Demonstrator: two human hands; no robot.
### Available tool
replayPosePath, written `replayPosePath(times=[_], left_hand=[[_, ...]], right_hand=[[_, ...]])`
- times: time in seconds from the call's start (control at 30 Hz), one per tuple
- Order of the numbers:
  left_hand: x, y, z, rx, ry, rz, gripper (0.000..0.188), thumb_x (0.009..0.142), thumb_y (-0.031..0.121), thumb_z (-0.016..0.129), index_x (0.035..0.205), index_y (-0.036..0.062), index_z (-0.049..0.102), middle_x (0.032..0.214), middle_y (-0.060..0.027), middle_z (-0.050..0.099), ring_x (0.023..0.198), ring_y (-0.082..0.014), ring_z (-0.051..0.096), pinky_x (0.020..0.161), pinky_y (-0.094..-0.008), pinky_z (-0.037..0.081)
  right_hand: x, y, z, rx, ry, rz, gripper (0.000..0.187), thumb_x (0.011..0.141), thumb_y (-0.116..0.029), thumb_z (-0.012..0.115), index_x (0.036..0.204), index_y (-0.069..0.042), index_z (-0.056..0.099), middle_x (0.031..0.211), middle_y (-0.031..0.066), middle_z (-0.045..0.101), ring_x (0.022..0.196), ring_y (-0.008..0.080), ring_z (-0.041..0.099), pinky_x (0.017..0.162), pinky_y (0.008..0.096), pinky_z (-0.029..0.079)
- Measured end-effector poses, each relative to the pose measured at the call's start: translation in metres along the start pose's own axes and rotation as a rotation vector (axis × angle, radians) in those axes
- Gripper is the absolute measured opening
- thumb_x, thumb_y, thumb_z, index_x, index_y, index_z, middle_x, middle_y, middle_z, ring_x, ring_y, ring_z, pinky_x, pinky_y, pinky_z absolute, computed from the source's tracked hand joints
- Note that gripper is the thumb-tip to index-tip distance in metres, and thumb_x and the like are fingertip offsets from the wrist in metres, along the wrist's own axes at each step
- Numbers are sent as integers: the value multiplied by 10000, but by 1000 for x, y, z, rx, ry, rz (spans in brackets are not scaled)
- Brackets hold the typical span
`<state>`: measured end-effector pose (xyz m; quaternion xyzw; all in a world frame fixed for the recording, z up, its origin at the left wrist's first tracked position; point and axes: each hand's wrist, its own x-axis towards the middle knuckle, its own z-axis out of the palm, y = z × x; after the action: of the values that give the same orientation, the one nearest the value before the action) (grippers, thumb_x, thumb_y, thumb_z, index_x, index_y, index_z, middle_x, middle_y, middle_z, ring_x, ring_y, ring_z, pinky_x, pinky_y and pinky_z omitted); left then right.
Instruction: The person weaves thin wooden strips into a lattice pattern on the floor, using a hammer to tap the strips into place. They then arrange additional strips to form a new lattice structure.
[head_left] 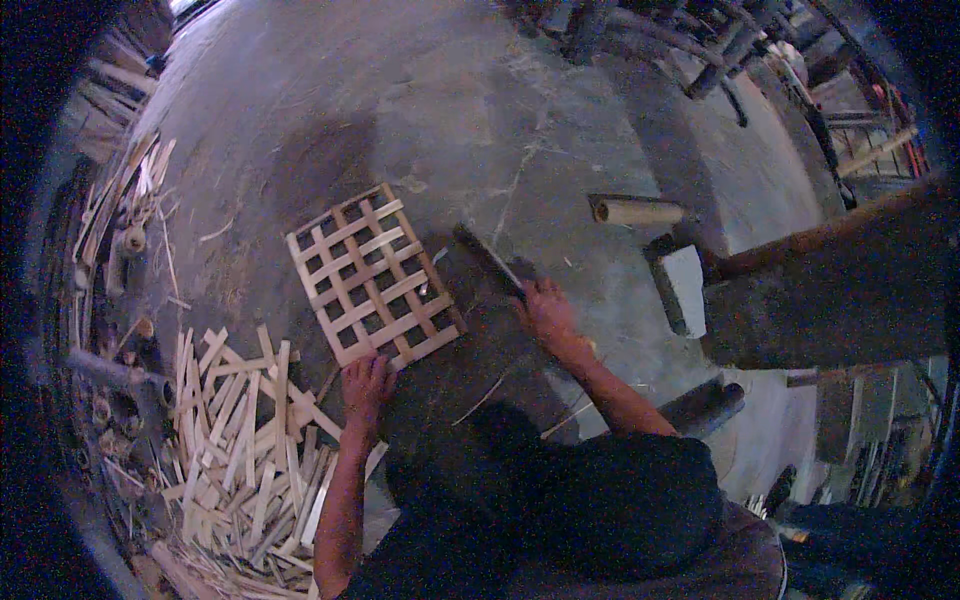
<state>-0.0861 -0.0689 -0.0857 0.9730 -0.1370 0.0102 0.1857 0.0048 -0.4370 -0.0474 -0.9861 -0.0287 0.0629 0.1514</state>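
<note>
A woven lattice panel (372,288) of flat, pale wood or bamboo strips lies tilted on the concrete floor in front of me. My left hand (367,384) grips its near edge at the lower left corner, fingers bent over the outer strip. To the right of the panel, my right hand (550,316) is closed round the handle of a knife (487,255). Its long, dark blade points away and to the left, apart from the lattice. The handle is mostly hidden in my fingers.
A loose heap of pale cut strips (240,450) lies left of my left forearm. A short bamboo tube (640,211) rests on the floor to the right. Nearer stands a thick wooden beam (830,300) with a white block (684,290) at its end. Dark timber frames (660,40) stand far right.
</note>
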Motion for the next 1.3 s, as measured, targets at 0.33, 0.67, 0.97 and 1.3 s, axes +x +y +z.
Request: replayPosePath(times=[0.33, 0.67, 0.97, 1.3], left_hand=[[11, 13, -35, -57, 81, 127, 303, 749, 117, 737, 1021, 48, 624, 1050, -160, 570, 922, -335, 592, 790, -448, 504], [-22, 6, -18, -545, 127, -158, 430, 768, 176, 771, 1156, 72, 617, 1153, -171, 532, 1067, -329, 542, 918, -452, 441], [19, 95, -119, -933, 714, -351, 776, 921, 522, 574, 1442, -21, 382, 1525, -229, 321, 1431, -389, 282, 1157, -500, 259], [17, 97, -152, -1847, 534, -495, 632, 987, 63, 437, 1545, 43, 141, 1376, -272, 485, 1225, -357, 559, 1024, -473, 470]], right_hand=[[-8, -67, 54, 937, -399, 37, 551, 1006, -515, 473, 1285, -49, 565, 1133, 104, 638, 973, 230, 597, 858, 363, 484], [-4, -85, 84, 1593, -545, 8, 486, 997, -388, 567, 1364, -73, 517, 1144, 31, 640, 1016, 146, 597, 857, 329, 530], [-36, -159, -30, 597, 23, -717, 656, 820, -202, 703, 1431, -128, 475, 1267, 150, 572, 1171, 343, 561, 978, 420, 484], [-62, -100, -1, 700, 104, -507, 467, 954, -261, 597, 1360, -46, 511, 1267, 208, 549, 1269, 350, 482, 1051, 410, 412]])
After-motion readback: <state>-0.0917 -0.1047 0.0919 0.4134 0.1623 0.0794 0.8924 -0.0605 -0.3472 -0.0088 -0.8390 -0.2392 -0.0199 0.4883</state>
